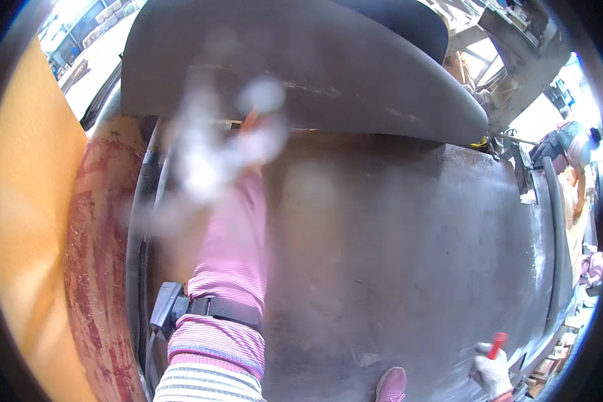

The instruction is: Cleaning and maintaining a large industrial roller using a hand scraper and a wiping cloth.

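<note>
At lower right, near the picture's edge, my right hand, in a pale glove, is gripping a red handle. Fingers are curling closed round it; the red end is poking out above the fist, the rest is hiding inside.

Left hand is showing up at upper left, by the lower edge of the curved dark panel. White blur is covering it; can't tell how far those fingers are opening. An orange-red piece is showing amid the blur, right at the fingers; can't tell if I'm holding it.

Pink striped sleeve is running up to that hand, black strap and grey device sitting on it. Broad dark surface is spreading between my hands. Worn red curved edge is flanking it at left. Pink shoe is showing at the bottom, left of the red handle.
</note>
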`<state>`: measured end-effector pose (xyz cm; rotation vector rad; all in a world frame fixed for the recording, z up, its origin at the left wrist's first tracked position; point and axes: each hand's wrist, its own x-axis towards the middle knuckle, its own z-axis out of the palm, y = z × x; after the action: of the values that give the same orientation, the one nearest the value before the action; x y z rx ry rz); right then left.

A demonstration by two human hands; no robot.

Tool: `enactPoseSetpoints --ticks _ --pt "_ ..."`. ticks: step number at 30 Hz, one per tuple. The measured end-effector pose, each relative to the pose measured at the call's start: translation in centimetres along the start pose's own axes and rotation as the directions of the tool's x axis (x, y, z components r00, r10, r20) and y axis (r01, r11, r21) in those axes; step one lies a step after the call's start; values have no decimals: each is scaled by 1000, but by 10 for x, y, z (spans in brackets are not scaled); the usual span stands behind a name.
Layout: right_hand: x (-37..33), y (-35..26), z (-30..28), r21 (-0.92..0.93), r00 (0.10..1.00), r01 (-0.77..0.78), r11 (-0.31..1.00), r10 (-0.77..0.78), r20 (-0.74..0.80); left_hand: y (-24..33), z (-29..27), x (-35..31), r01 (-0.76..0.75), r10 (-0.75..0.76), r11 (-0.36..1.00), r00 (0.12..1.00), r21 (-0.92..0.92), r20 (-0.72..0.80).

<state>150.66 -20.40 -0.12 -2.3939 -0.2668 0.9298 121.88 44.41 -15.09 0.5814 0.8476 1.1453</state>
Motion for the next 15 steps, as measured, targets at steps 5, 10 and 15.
enactPoseSetpoints --ticks 5,10,15 --pt "95 -84 158 -625 587 710 325 -763 271 20 -51 0 -16 9 987 999 162 40" --pt "150 -83 256 -864 679 482 146 -685 263 -3 -35 17 -87 56 980 983 179 174" --pt "146 -108 268 -811 660 566 145 -670 341 1 -3 -38 -159 105 890 984 427 148"
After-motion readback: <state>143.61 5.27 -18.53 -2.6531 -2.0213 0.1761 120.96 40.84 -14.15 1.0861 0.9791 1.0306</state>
